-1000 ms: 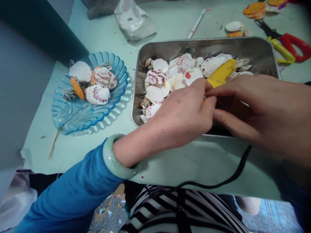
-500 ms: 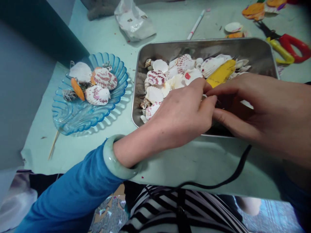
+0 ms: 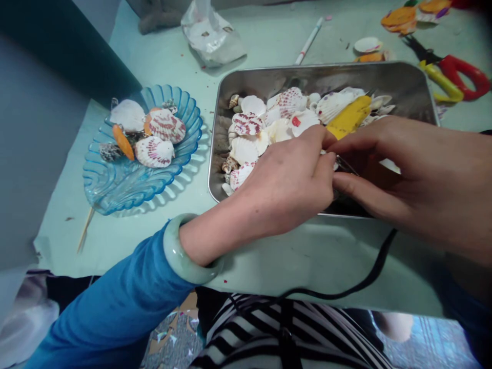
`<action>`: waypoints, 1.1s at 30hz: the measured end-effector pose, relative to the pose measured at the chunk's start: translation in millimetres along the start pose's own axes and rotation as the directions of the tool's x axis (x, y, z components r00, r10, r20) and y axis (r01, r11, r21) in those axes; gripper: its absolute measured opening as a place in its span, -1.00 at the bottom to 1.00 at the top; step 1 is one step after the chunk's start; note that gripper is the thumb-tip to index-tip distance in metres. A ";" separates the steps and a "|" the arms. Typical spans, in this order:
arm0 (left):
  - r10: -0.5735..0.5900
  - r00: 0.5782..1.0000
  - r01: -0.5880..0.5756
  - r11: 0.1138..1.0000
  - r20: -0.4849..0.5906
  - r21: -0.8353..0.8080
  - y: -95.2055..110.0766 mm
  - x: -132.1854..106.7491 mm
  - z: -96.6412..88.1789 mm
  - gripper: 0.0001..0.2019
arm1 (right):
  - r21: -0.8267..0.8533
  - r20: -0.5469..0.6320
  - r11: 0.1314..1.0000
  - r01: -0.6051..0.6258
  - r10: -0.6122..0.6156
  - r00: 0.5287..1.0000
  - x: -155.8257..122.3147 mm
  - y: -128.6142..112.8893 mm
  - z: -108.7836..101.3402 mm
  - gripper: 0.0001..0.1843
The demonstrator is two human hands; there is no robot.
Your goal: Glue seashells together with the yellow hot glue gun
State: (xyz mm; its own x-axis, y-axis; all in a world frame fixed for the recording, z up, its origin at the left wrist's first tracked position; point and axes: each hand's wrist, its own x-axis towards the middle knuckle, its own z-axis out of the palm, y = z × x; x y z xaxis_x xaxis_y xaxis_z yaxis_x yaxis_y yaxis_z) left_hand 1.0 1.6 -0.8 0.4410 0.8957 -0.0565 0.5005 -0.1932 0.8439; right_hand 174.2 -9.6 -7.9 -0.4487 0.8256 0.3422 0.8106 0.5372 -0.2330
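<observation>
My left hand [image 3: 286,182], with a pale green bangle [image 3: 190,251] at the wrist, is closed over the front of a metal tray [image 3: 326,77] of seashells. Beside it, my right hand [image 3: 407,177] has thumb and forefinger pinched close to the left fingertips. A small thin piece with a metallic glint [image 3: 347,165] shows between the fingers of both hands, too covered to name. White and purple-spotted scallop shells [image 3: 290,102], small spiral shells [image 3: 229,164] and a yellow piece [image 3: 349,118] lie in the tray behind my hands.
Left of the tray stands a blue scalloped glass dish [image 3: 184,159] with several shells. A crumpled plastic bag [image 3: 213,38], a white pen [image 3: 309,41] and red-and-yellow-handled scissors [image 3: 457,77] lie behind. A black cable [image 3: 369,282] crosses the table's front edge.
My fingertips have shifted slightly left and parted a little, so more of the thin glinting piece shows between them. The tray and dish stay in place.
</observation>
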 end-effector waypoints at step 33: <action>-0.017 0.999 0.018 1.000 0.036 -0.019 -1.6 2.8 -1.1 -0.80 | -0.031 -0.086 0.995 0.093 -0.095 0.992 0.4 -4.3 -2.3 -0.76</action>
State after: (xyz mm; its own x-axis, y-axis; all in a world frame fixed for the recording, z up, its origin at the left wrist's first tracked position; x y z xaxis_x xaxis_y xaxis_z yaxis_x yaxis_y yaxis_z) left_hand 0.5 4.9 -1.7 0.4586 0.8840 -0.0903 0.4943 -0.1693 0.8526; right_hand 171.4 -12.0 -4.7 -0.4896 0.7528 0.4399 0.7768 0.6058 -0.1720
